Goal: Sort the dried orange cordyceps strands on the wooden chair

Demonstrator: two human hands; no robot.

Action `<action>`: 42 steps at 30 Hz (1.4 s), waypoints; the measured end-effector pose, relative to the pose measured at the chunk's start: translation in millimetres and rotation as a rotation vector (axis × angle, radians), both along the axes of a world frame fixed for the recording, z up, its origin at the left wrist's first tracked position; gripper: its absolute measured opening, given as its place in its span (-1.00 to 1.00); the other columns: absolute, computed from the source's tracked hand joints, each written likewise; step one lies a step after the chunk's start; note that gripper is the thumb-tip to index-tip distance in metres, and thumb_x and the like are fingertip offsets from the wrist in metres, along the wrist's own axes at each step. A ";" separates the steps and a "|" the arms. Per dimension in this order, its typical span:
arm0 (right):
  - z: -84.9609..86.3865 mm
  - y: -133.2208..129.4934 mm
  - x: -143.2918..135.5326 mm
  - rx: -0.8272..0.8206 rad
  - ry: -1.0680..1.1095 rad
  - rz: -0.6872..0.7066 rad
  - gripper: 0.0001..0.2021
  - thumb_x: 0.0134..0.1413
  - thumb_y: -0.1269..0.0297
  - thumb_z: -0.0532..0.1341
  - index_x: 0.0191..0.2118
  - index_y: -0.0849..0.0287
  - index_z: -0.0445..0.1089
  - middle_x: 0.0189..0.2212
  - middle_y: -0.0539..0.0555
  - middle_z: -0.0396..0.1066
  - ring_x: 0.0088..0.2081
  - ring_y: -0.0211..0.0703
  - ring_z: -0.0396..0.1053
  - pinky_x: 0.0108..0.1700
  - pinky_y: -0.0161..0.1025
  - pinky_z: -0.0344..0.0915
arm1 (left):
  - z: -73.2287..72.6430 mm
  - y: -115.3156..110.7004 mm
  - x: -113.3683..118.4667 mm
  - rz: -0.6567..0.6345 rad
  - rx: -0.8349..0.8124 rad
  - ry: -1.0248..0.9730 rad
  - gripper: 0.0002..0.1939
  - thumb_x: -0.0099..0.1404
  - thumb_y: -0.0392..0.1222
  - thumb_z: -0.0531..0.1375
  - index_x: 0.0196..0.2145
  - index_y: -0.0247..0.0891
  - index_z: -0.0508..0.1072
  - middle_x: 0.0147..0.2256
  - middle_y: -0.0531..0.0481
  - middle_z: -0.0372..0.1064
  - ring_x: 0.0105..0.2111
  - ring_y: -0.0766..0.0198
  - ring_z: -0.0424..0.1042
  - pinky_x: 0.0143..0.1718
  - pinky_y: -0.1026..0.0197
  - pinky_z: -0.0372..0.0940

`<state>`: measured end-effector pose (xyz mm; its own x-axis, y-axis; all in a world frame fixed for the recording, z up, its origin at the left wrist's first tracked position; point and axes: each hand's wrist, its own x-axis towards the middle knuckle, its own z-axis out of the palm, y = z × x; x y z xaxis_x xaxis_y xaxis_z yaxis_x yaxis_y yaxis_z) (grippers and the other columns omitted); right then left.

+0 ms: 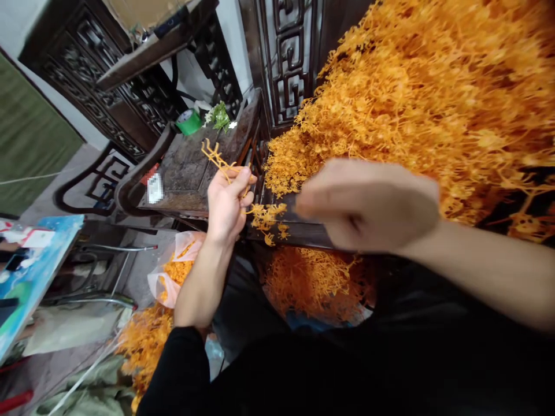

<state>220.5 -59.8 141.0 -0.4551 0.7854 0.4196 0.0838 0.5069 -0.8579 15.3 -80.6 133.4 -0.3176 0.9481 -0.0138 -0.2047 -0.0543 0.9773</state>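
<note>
Unfortunately, motion blur obscures whatever the right hand (368, 205) might be holding.

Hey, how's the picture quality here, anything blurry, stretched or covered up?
Head view: right hand smeared by motion blur; left hand fairly sharp; orange pile soft toward the top right; edges stretched and scene tilted; black sleeve nearly without detail; small white item on the chair pixelated.

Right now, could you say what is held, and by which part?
The left hand holds a thin, branched orange sprig by its stem; right hand too blurred to tell.
</note>
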 end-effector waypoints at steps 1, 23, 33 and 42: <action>-3.7 10.2 0.6 0.040 -0.001 -0.049 -0.85 0.18 0.06 0.34 -0.28 -0.03 0.62 -0.23 0.11 0.54 -0.03 0.01 0.49 0.13 0.03 0.40 | 3.3 -1.3 -2.0 -0.005 0.007 -0.017 -0.72 0.24 -0.18 0.42 -0.34 -0.24 0.36 -0.47 0.11 0.38 -0.63 0.55 0.12 -0.65 0.40 -0.09; -61.5 20.7 -30.1 -0.703 0.355 0.175 -0.64 -0.16 0.04 0.53 -0.27 0.12 0.58 -0.26 0.10 0.62 -0.32 -0.15 0.54 -0.19 -0.13 0.54 | 11.3 -69.7 -0.7 -0.779 0.374 0.957 -0.54 0.11 -0.40 0.28 -0.08 0.04 0.64 0.02 -0.02 0.60 0.07 -0.03 0.50 0.34 -0.20 0.11; -60.2 11.6 -31.1 -0.304 0.072 0.122 -0.84 0.07 0.13 0.38 -0.33 0.10 0.56 -0.36 0.05 0.57 -0.34 -0.14 0.47 -0.24 -0.12 0.42 | -28.0 -24.4 -12.3 -0.445 -0.068 0.398 -0.67 0.38 0.05 0.24 -0.21 -0.30 0.62 -0.23 -0.09 0.60 -0.24 0.25 0.53 -0.17 0.25 0.37; -64.3 4.3 -27.3 -0.142 -0.077 0.040 -0.63 0.02 0.20 0.42 -0.11 0.13 0.31 -0.35 0.05 0.49 -0.43 -0.19 0.42 -0.41 -0.22 0.36 | -53.9 -14.2 1.9 -0.111 0.057 0.053 -0.77 0.12 -0.14 0.40 -0.28 -0.29 0.56 -0.35 0.00 0.55 -0.36 0.29 0.50 -0.29 0.27 0.38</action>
